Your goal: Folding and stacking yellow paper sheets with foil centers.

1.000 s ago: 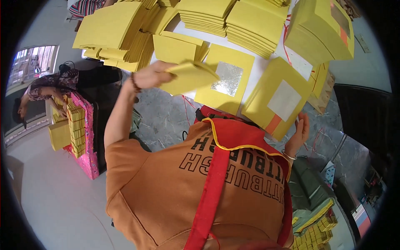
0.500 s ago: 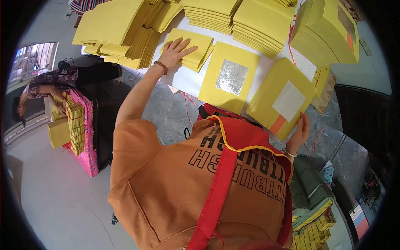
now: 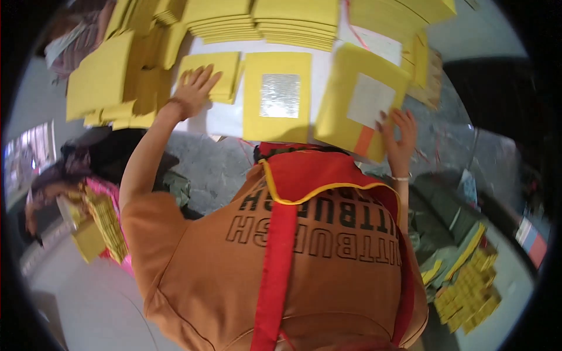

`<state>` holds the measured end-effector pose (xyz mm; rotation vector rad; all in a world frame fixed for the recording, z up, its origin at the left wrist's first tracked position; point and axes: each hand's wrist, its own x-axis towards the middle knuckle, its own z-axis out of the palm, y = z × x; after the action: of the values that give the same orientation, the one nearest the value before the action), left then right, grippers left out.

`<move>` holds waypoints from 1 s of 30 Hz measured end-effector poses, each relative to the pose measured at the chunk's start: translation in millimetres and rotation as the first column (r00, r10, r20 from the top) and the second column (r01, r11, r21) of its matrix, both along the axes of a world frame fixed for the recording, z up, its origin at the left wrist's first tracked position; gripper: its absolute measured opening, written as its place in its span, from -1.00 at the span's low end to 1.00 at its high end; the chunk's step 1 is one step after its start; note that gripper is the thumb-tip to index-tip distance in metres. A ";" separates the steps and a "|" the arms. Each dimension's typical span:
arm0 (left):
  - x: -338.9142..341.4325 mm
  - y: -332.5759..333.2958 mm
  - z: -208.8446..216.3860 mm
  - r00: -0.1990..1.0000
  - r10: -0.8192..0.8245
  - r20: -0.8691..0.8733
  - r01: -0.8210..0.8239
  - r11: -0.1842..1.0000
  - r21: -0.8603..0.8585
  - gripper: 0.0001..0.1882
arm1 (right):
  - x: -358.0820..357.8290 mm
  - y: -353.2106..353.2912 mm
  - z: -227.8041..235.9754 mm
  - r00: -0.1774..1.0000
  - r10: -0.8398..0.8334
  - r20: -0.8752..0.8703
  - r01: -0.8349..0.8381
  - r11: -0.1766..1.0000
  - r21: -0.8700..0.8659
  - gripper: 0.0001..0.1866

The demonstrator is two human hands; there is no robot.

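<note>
My left hand (image 3: 198,90) lies with its fingers spread on a small stack of folded yellow paper pieces (image 3: 225,73) at the left of the white table. To its right is a flat yellow piece (image 3: 278,128) bearing a silver foil rectangle (image 3: 280,95). Farther right, a slightly turned stack of yellow sheets (image 3: 339,120) has a white rectangle (image 3: 370,99) and an orange strip (image 3: 363,140) on top. Over that stack's right edge, my right hand (image 3: 401,137) has its fingers apart, the tips close to or touching the top sheet.
Tall piles of yellow paper (image 3: 99,73) stand at the left, with more stacks (image 3: 295,26) along the back. At lower left, blurred, a person (image 3: 44,196) is beside bundled yellow pieces (image 3: 105,213). More yellow bundles (image 3: 468,286) lie at lower right.
The whole view has shifted, so the table's things sit farther left. My right hand has risen along the right stack's edge and its fingers have spread. The left hand stays on its stack.
</note>
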<state>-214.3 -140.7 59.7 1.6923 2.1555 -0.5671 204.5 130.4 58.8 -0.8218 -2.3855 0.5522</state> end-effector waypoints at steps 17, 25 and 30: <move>205.2 135.0 20.4 0.725 -0.676 0.136 0.382 0.558 0.736 -0.51 | 5.7 0.1 -31.1 0.981 -0.041 -0.188 -0.047 0.897 -0.440 -0.80; 194.0 135.8 12.1 0.636 -0.594 0.492 0.138 0.715 0.686 -0.83 | 7.9 -0.7 -38.0 0.932 -0.148 -0.331 -0.110 0.755 -0.646 -0.72; 205.1 139.9 17.2 0.602 -0.709 0.367 0.151 0.553 0.819 -0.77 | 6.9 0.0 -36.9 0.949 -0.134 -0.284 -0.078 0.776 -0.626 -0.72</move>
<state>-9.2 -0.8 76.9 2.3934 1.3692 0.8827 211.4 130.4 21.9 -0.9490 -1.8808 1.4148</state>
